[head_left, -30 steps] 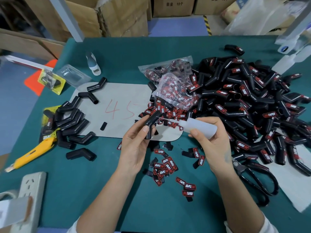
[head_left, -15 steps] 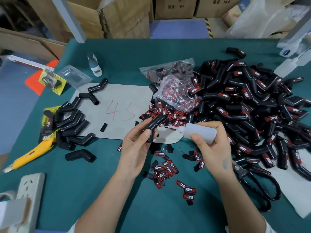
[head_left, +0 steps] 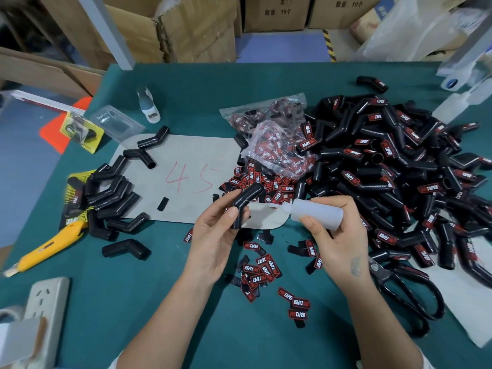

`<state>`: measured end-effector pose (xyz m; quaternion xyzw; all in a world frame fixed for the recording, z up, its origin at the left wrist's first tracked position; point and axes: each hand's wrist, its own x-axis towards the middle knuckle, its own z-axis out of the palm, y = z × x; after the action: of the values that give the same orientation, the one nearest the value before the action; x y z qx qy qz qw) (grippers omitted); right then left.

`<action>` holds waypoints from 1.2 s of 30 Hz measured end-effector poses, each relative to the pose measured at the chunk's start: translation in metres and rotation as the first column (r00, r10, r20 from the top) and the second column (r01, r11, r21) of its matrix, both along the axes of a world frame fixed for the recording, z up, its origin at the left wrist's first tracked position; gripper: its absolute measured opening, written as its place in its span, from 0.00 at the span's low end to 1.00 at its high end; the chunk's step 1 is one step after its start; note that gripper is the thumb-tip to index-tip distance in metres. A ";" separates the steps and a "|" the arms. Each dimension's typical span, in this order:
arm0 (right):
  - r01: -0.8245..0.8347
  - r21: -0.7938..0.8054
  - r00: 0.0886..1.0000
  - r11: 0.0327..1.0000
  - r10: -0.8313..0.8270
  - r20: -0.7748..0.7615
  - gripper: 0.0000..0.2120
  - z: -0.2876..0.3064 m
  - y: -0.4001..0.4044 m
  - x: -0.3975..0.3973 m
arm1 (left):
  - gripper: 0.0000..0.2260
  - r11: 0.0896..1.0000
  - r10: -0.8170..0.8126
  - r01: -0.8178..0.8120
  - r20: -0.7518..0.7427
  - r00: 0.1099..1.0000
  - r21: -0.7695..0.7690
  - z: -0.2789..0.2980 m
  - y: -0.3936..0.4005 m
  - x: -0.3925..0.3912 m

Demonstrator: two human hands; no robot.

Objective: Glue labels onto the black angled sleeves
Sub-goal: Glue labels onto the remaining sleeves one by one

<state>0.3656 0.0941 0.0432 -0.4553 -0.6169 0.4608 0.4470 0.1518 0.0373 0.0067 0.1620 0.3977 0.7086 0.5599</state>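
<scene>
my left hand [head_left: 213,235] gripped an angled sleeve [head_left: 243,203]; my right hand [head_left: 338,235], curled round the glue bottle [head_left: 316,213], had brought its nozzle closer, ready to glue.

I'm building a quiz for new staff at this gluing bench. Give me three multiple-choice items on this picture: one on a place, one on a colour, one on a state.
1. Where does the yellow utility knife lie?
A. at the table's left edge
B. on the labelled pile
C. inside a carton

2. What colour is the number written on the grey card?
A. blue
B. red
C. green

3. What does the left hand do?
A. rests flat
B. grips the scissors
C. holds a black angled sleeve

Key: 1 A, it lies left of the unlabelled sleeves; 2 B, the 45 is red; 3 C, fingers curl round it while the right hand aims the glue bottle.
</scene>
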 end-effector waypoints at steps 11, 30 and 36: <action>0.008 0.053 1.000 0.999 -0.009 0.028 0.13 0.003 -0.001 -0.001 | 0.14 1.000 -0.002 0.002 -0.023 1.000 0.012 0.001 0.001 0.000; -0.004 0.066 0.999 0.998 0.001 0.049 0.12 0.007 -0.003 -0.001 | 0.14 1.000 -0.010 0.010 -0.026 1.000 0.009 0.001 0.001 0.001; 0.004 0.068 0.999 0.998 -0.007 0.043 0.12 0.009 -0.004 -0.001 | 0.14 1.000 -0.012 0.012 -0.020 1.000 0.011 0.000 0.001 0.001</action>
<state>0.3649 0.0906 0.0517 -0.4513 -0.6406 0.4283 0.4500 0.1527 0.0379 0.0068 0.1748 0.3984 0.7057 0.5592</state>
